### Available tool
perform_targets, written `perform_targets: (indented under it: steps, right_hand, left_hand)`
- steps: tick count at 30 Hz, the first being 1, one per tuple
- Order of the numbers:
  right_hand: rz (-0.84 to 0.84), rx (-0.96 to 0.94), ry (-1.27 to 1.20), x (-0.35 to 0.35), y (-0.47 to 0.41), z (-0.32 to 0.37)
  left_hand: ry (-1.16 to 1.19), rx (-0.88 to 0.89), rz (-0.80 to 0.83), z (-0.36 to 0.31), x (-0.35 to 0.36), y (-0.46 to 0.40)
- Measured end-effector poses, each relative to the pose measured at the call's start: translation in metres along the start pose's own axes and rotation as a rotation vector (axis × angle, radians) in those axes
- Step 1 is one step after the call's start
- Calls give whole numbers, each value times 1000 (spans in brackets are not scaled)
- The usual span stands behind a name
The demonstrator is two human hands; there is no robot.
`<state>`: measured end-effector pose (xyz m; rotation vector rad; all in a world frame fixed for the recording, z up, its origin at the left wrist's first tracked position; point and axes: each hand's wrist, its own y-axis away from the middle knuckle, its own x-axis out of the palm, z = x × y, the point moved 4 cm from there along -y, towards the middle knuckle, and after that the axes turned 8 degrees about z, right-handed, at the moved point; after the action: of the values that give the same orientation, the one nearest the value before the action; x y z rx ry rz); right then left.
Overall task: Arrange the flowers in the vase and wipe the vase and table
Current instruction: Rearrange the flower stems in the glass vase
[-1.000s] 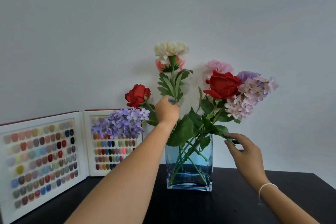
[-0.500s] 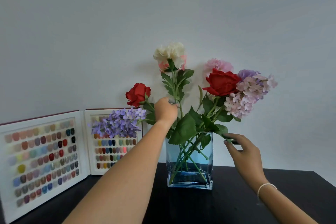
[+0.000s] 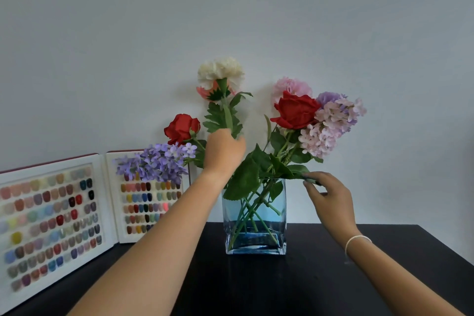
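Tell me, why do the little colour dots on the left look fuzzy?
In the head view, the colour sample board sits at the wide-angle frame's edge, so it smears and bends; the vase in the middle stays sharp; soft, even light leaves only faint shadows on the wall behind the white flower.

You face a plain pale grey wall (image 3: 359, 20), evenly lit. Against it at left leans an open white-framed nail-colour sample board (image 3: 51, 218).

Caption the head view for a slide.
Left hand grips the cream flower's stem above the vase; right hand touches a leaf.
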<state>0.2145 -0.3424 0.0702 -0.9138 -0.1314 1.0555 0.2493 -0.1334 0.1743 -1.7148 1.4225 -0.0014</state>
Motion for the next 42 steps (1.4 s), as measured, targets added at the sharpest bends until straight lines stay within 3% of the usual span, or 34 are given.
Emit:
perform_targets:
  steps: [5,10,19,29,35,42]
  right_hand:
    - [32,-43,91,5,1,11]
    - [67,-80,148,13,1,28]
    - [51,-118,194,28,-9,56]
    - [39,-66,122,27,-3,55]
    - [96,-60,139,29,3,53]
    - [46,-11,46,12,38,34]
  left_hand:
    - [-141,157,194,-4,5,49]
    - [-278,155,304,21,13,76]
    - [-315,384,139,26,-12,74]
    - [-189,362,-80,48,-54,56]
    - [-160,403,-54,49,-48,64]
    - [-113,425,24,63,-40,87]
